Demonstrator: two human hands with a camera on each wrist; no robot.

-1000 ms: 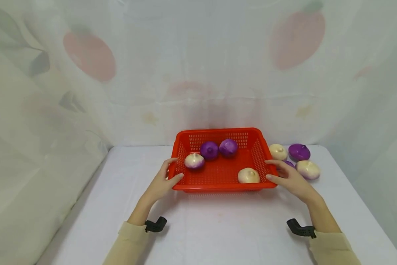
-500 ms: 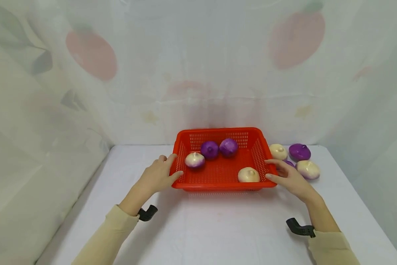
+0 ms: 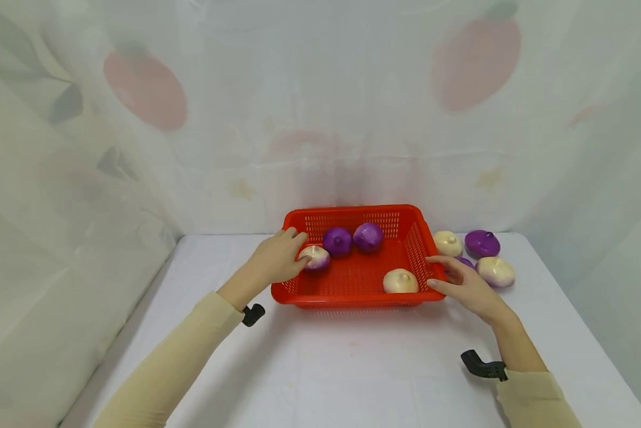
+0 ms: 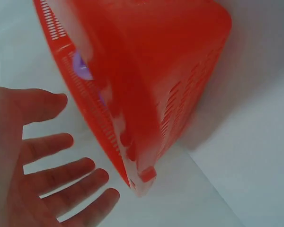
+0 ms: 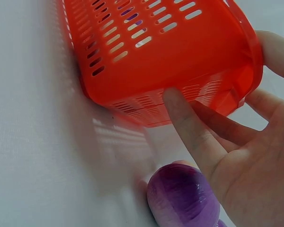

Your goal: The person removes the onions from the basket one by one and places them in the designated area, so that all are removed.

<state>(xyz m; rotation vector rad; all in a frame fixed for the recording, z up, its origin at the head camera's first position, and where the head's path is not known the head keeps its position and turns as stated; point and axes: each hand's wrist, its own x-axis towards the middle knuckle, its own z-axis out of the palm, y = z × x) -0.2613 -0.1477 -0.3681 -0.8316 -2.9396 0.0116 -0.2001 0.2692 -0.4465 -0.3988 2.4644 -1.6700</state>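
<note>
A red plastic basket (image 3: pixel 352 299) with slotted walls holds several turnips. My left hand (image 3: pixel 278 255) reaches over its left rim, fingers close to a white-and-purple turnip (image 3: pixel 319 259) and partly covering it. In the left wrist view that hand's fingers (image 4: pixel 61 175) are spread, beside the basket wall. Toward the back of the basket lie two purple turnips (image 3: pixel 337 242), and a pale turnip (image 3: pixel 400 282) sits at the front right. My right hand (image 3: pixel 470 289) grips the basket's right rim, thumb and fingers around it, as the right wrist view shows.
Outside the basket, to the right, several more turnips lie on the white table (image 3: pixel 352 368): a pale one (image 3: pixel 447 244), a purple one (image 3: pixel 483 244) and a white-and-purple one (image 3: pixel 495 272). Another purple turnip (image 5: pixel 182 196) lies below my right hand. A printed curtain (image 3: pixel 347 107) hangs behind.
My left hand has let go of the basket's left rim and moved up and right over it to the white-and-purple turnip. The right hand stays on the right rim.
</note>
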